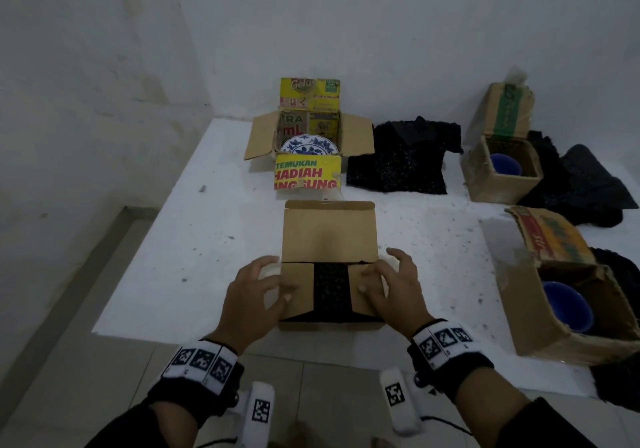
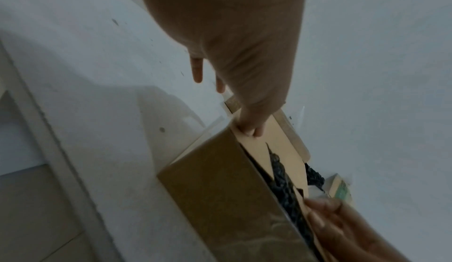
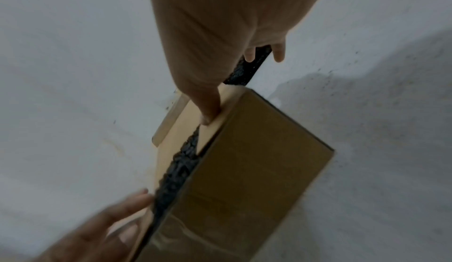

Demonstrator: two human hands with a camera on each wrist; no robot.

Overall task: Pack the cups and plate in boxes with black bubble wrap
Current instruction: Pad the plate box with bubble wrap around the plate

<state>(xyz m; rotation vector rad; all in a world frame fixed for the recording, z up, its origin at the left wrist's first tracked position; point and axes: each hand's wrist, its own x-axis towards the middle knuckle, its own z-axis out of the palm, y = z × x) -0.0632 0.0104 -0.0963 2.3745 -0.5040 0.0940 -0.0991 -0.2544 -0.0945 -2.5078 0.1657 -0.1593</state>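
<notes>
A plain brown box [image 1: 329, 236] stands at the near edge of the white table [image 1: 194, 226], its far flap upright. Black bubble wrap [image 1: 330, 288] fills the inside and shows between the two side flaps. My left hand [image 1: 265, 285] presses the left flap down with its thumb [image 2: 250, 130]. My right hand [image 1: 382, 279] presses the right flap down the same way, thumb [image 3: 208, 118] on the cardboard. A blue-and-white plate [image 1: 309, 146] lies in the open yellow box [image 1: 308, 174] behind. Two blue cups [image 1: 505, 164] [image 1: 568, 305] sit in open boxes on the right.
Loose black bubble wrap sheets [image 1: 401, 160] lie at the back centre, with more [image 1: 585, 188] behind the right-hand boxes. White walls close off the back and left. The table's near edge drops to a tiled floor [image 1: 311, 378].
</notes>
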